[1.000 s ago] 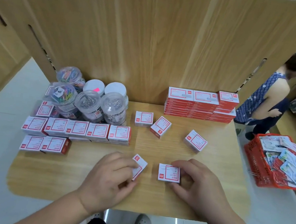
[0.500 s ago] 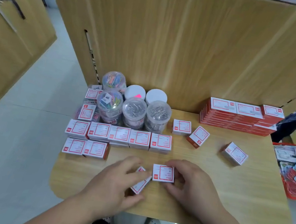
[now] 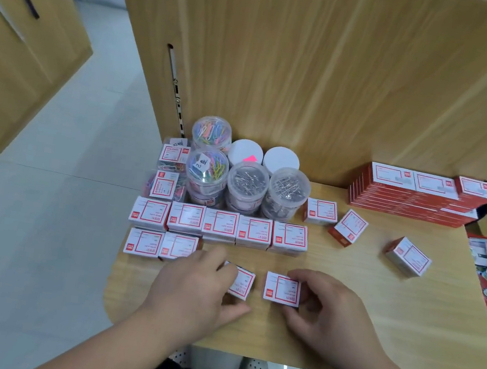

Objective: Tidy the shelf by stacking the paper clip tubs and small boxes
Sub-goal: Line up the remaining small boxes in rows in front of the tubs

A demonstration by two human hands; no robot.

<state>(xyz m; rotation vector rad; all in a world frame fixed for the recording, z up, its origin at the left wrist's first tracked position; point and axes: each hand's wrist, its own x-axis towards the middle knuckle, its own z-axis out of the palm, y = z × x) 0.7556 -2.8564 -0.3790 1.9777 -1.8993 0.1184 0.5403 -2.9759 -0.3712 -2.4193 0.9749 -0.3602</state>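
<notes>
Left fingers (image 3: 208,259): curled over the left box (image 3: 242,284) with the thumb at its near edge; the left hand (image 3: 191,290) grips it, lower centre of the frame.
Right fingers (image 3: 307,278): bent round the right edge of the right box (image 3: 283,289); the right hand (image 3: 332,324) holds it label up on the shelf (image 3: 374,317).
Gap: the two held boxes sit just beside each other, apart.
Pair of boxes (image 3: 160,244): touching side by side, just left of the left hand.
Row of five boxes (image 3: 220,226): edge to edge, just above the pair.
Tubs (image 3: 247,185): clustered above the row (some hold coloured clips, some plain metal ones).
Loose boxes (image 3: 349,227): three scattered right of centre, at different angles.
Flat red packs (image 3: 414,194): stacked at the upper right against the back panel (image 3: 316,69).
</notes>
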